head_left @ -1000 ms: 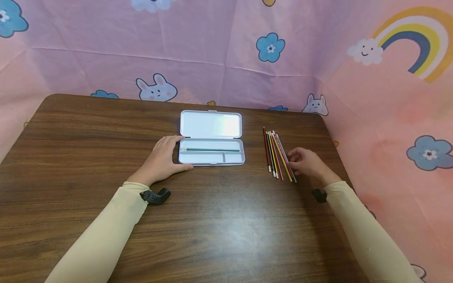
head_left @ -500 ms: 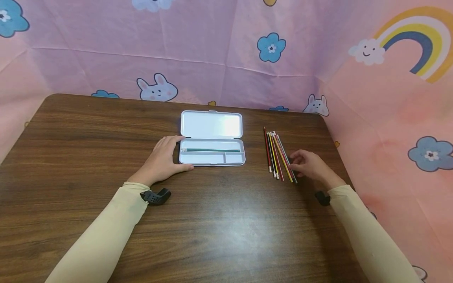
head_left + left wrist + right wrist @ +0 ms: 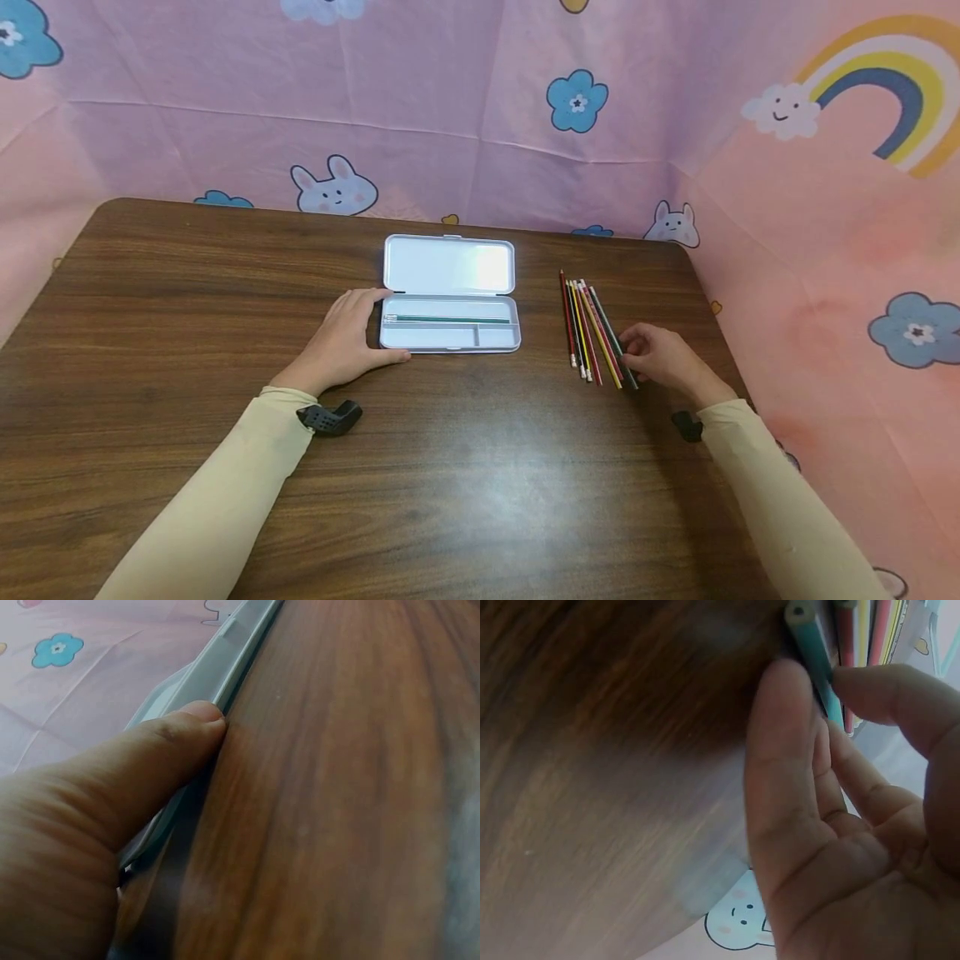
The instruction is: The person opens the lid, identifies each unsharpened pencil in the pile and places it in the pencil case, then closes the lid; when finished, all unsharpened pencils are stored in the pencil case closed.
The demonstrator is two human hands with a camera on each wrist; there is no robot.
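An open white pencil case (image 3: pixel 448 267) lies on the table, its lid folded back. Inside the rear compartment lies a green pencil with a white end (image 3: pixel 457 319). My left hand (image 3: pixel 341 337) holds the case's left end, thumb (image 3: pixel 196 720) along the front edge and fingers at the hinge side. To the right, my right hand (image 3: pixel 660 358) pinches another green pencil (image 3: pixel 810 649) between thumb and fingers. That pencil slants at the right side of a loose row of several pencils (image 3: pixel 579 325), coloured red, black and yellow.
The brown wooden table (image 3: pixel 465 467) ends at its back edge against a patterned cloth (image 3: pixel 450 108). The cloth continues along the right side, close to my right forearm. Two smaller compartments (image 3: pixel 427 336) sit at the front of the case.
My right hand has shifted slightly right, and the green pencil at its fingers has moved right, away from the neighbouring pencils. My left hand has stayed at the case.
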